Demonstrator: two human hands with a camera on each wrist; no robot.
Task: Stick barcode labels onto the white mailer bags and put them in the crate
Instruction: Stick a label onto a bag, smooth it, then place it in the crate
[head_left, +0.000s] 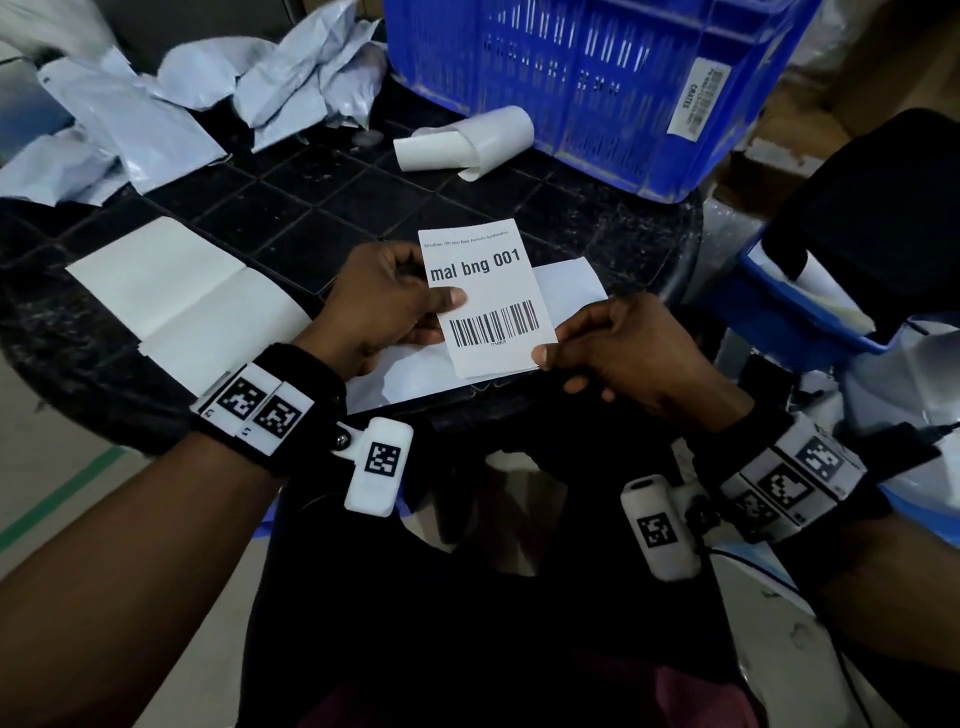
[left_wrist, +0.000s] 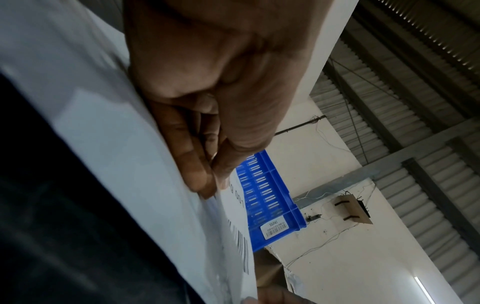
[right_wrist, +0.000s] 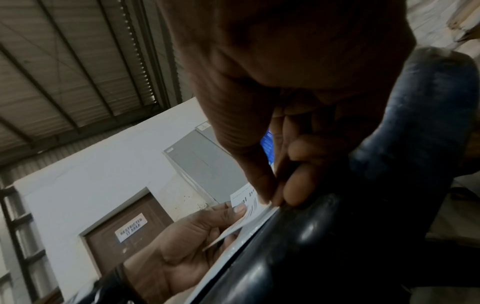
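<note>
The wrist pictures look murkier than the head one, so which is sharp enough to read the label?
Head view: sharp and evenly lit, so the barcode label reads "mal bng 001", though the edges bow from the wide lens. Left wrist view: the left hand looms close and soft, and the print is smeared. Right wrist view: dim and blurred, with the right hand in shadow.

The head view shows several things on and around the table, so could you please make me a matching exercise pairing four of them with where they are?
Things:
1. barcode label
2. blue crate
3. crumpled mailer bags
4. curled backing paper

Places:
A. far left of the table
B. pinched between the left hand and the right hand
C. far right of the table
D. on the table just in front of the crate

Pairs: 1-B, 2-C, 3-A, 4-D
</note>
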